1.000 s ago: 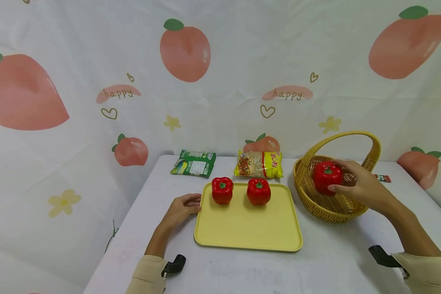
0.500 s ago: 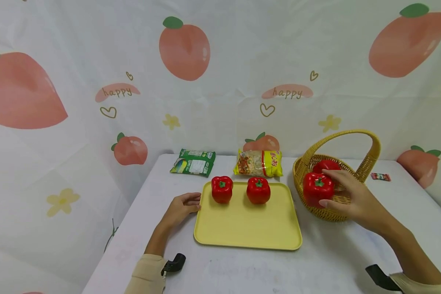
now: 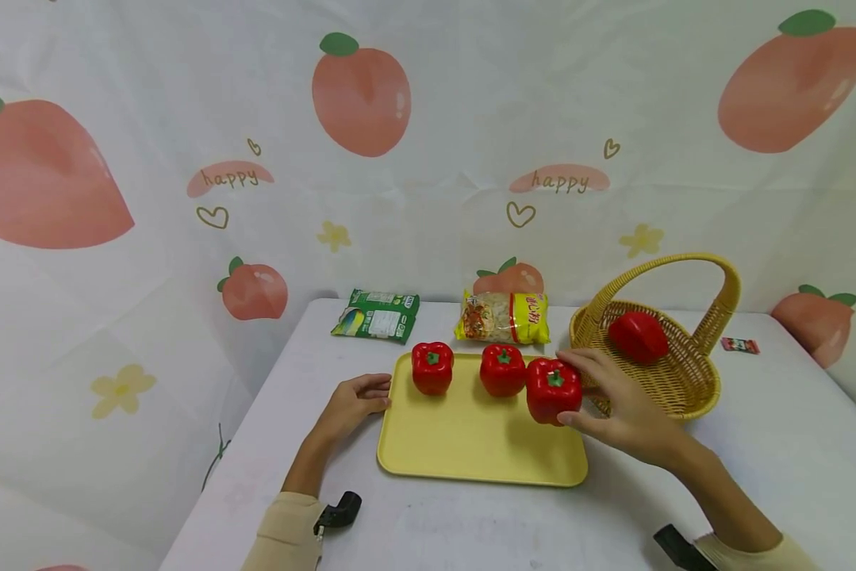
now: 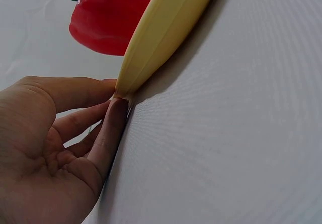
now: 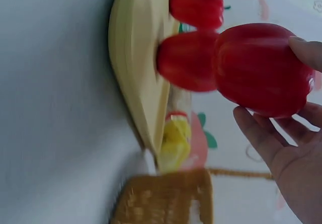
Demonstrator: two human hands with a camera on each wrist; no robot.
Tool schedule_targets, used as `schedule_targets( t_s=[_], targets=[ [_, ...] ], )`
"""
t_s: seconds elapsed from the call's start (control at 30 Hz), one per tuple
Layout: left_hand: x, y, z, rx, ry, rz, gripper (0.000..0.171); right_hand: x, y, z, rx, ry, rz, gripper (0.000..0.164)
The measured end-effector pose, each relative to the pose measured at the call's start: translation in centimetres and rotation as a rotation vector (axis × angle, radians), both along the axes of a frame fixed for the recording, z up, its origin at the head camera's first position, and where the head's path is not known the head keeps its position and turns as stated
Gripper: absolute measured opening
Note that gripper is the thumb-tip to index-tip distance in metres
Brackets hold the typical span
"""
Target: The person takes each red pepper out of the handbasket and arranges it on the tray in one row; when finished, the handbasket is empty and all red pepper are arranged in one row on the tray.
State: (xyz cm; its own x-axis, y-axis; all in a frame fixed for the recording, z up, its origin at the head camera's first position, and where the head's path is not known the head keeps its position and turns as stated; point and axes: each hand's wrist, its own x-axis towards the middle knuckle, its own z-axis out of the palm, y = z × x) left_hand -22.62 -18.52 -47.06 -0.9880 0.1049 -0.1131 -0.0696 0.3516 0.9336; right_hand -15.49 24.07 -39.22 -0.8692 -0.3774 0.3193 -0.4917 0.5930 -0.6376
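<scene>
A red bell pepper (image 3: 554, 391) is in my right hand (image 3: 623, 408), held between thumb and fingers above the right side of the yellow tray (image 3: 470, 444). The right wrist view shows this bell pepper (image 5: 261, 70) raised off the tray. Two more red bell peppers stand upright along the tray's back, a left one (image 3: 431, 369) and a middle one (image 3: 502, 371). At the tray's left edge is my left hand (image 3: 349, 407). Its thumb and a finger pinch the tray's rim (image 4: 151, 43) in the left wrist view.
Right of the tray, a yellow wicker basket (image 3: 695, 396) with a tall handle contains one red bell pepper (image 3: 638, 336) lying on its side. Behind the tray lie a green packet (image 3: 378, 316) and a yellow food bag (image 3: 504, 319). A small red packet (image 3: 739, 345) lies at the far right.
My right hand has lifted a bell pepper out of the basket and carried it left over the tray, uncovering the one left inside. The left hand stays at the tray's edge.
</scene>
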Motion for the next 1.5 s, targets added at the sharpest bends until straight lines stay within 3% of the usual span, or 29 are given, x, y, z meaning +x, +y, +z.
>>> schedule_targets(
  t_s=[0.4, 0.8, 1.5],
  targets=[
    [0.1, 0.1, 0.0, -0.002, 0.001, 0.003, 0.045, -0.7, -4.4, -1.0, -0.096, -0.100, 0.141, 0.075],
    [0.0, -0.1, 0.0, 0.003, -0.010, -0.005, 0.046, -1.4, -8.2, -2.2, -0.142, -0.212, 0.230, 0.076],
    [0.3, 0.1, 0.5, -0.021, -0.018, -0.008, 0.046, -1.5, -13.4, -2.8, -0.064, -0.279, 0.263, 0.084]
  ],
)
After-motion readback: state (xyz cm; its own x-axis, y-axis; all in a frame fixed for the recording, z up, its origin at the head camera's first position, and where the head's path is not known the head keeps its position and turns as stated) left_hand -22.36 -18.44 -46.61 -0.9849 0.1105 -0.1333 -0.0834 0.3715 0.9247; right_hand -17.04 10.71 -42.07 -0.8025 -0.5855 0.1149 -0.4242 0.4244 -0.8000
